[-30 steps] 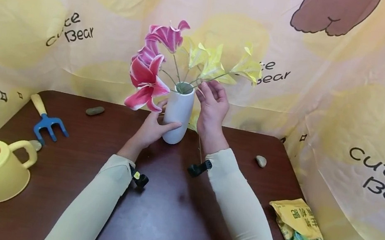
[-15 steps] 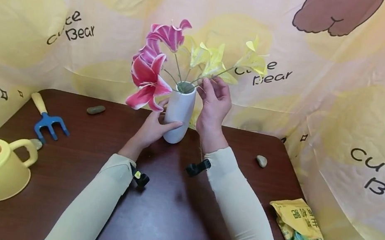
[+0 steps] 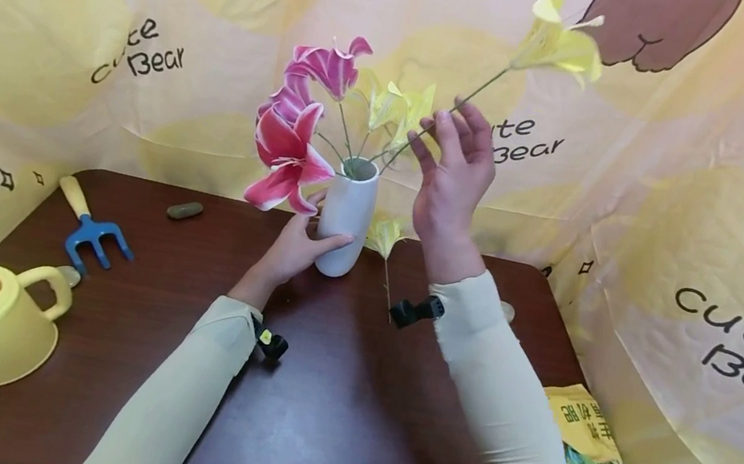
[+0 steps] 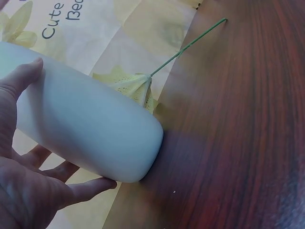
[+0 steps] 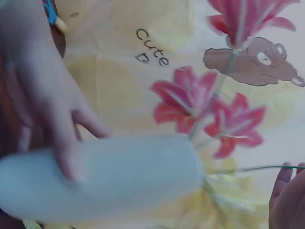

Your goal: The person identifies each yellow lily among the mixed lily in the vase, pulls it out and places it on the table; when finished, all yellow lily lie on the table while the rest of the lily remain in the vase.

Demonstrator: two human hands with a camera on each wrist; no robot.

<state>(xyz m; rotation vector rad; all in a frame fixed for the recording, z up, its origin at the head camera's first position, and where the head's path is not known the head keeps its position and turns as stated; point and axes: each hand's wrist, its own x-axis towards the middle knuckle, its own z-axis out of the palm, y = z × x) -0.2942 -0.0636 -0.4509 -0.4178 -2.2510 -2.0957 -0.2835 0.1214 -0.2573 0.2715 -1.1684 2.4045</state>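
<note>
Pinching a yellow flower (image 3: 556,49), the right hand (image 3: 458,173) hovers at two o'clock from the white vase (image 3: 347,216) the left hand (image 3: 292,249) grips

L hand (image 5: 53,107) on vase (image 5: 138,179) w/ pink flowers (image 5: 186,100), R hand (image 5: 289,200) prob. pinching stem (image 5: 255,168).

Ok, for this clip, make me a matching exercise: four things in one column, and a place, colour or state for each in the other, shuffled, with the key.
Things:
1. vase
2. watering can
3. garden fork
4. right hand

Descriptions:
A. blue tines and a pale yellow handle
B. holds the stem of a yellow flower
C. all yellow, on the left side of the table
D. white, gripped by the left hand

Right pairs: 1-D, 2-C, 3-A, 4-B
</note>
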